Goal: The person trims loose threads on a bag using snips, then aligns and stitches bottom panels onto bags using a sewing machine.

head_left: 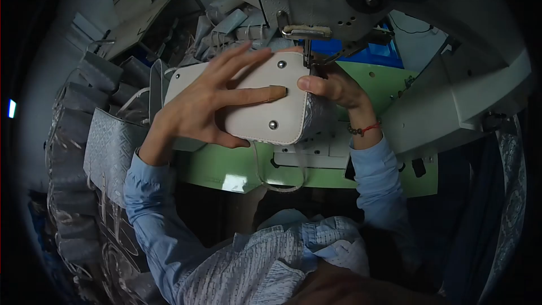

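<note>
A pale bag is held under the needle of a sewing machine, its flat base with metal studs facing up and its stitched edge beside the needle. My left hand lies spread over the base, index finger stretched across it, with a covering near the fingertip. At the bag's right edge, my right hand grips the patterned side, thumb on top; its other fingers are mostly hidden. A thin strap hangs in a loop below the bag.
The green table extends under the machine. Many grey bags are piled at the left. A cardboard box and wrapped pieces lie at the back left, a blue bin behind the needle.
</note>
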`<act>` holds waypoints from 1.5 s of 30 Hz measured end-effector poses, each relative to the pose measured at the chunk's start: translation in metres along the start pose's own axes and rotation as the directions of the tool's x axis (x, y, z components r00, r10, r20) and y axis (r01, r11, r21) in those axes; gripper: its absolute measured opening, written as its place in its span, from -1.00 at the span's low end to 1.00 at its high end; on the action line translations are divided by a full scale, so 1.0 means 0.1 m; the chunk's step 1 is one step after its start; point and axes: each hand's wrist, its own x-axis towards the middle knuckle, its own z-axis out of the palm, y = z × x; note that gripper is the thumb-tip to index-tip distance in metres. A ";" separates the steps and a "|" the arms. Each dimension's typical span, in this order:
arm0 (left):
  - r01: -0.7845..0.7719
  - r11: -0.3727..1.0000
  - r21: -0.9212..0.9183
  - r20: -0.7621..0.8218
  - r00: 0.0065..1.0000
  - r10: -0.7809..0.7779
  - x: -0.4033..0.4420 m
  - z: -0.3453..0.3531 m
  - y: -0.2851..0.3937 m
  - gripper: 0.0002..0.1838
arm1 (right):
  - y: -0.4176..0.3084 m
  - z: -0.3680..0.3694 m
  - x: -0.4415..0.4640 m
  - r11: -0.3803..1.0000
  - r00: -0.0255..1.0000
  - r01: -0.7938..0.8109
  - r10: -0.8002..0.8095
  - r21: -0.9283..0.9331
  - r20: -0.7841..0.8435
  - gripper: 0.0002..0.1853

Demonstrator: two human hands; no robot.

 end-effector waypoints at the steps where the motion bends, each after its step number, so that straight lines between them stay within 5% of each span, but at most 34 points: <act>1: -0.080 0.988 -0.134 0.001 0.997 0.081 0.04 0.03 -0.12 -0.06 | -0.01 0.02 -0.01 0.998 1.000 -0.002 0.003 0.056 -0.006 -0.34; 3: -0.123 0.980 -0.155 -0.003 0.992 0.124 0.06 0.04 -0.14 -0.06 | 0.06 0.08 -0.07 0.994 1.000 0.013 -0.010 0.113 -0.026 -0.31; 5: -0.101 0.983 -0.153 -0.011 0.995 0.100 0.07 0.03 -0.13 -0.03 | 0.26 0.14 -0.19 0.986 0.958 0.157 -0.138 0.055 -0.253 -0.28; 9: -0.074 0.989 -0.127 0.027 0.997 0.078 0.11 -0.04 -0.07 -0.02 | 0.10 0.48 -0.40 0.956 0.878 0.260 -0.177 0.132 -0.446 -0.33; 11: -0.034 0.990 -0.133 0.053 0.998 0.041 0.13 -0.08 -0.06 -0.02 | 0.08 0.50 -0.46 0.961 0.814 0.244 -0.275 -0.128 -0.511 -0.39; 15: -0.010 0.992 -0.128 0.070 0.997 0.019 0.14 -0.10 -0.09 0.00 | -0.01 0.54 -0.58 0.931 0.792 0.247 -0.353 -0.268 -0.498 -0.45; 17: -0.014 0.993 -0.120 0.072 0.997 0.022 0.14 -0.11 -0.11 0.01 | -0.07 0.53 -0.63 0.797 0.780 0.252 -0.503 -0.548 -0.372 -0.57; 33: -0.002 0.992 -0.128 0.054 0.998 0.009 0.21 -0.12 -0.17 0.01 | -0.08 0.56 -0.63 0.669 0.727 0.266 -0.612 -0.694 -0.311 -0.70; 45: 0.017 0.993 -0.117 0.209 0.978 0.008 0.31 -0.09 -0.09 0.11 | -0.36 0.89 -0.52 0.411 0.846 0.161 -0.526 -0.897 -0.089 -0.57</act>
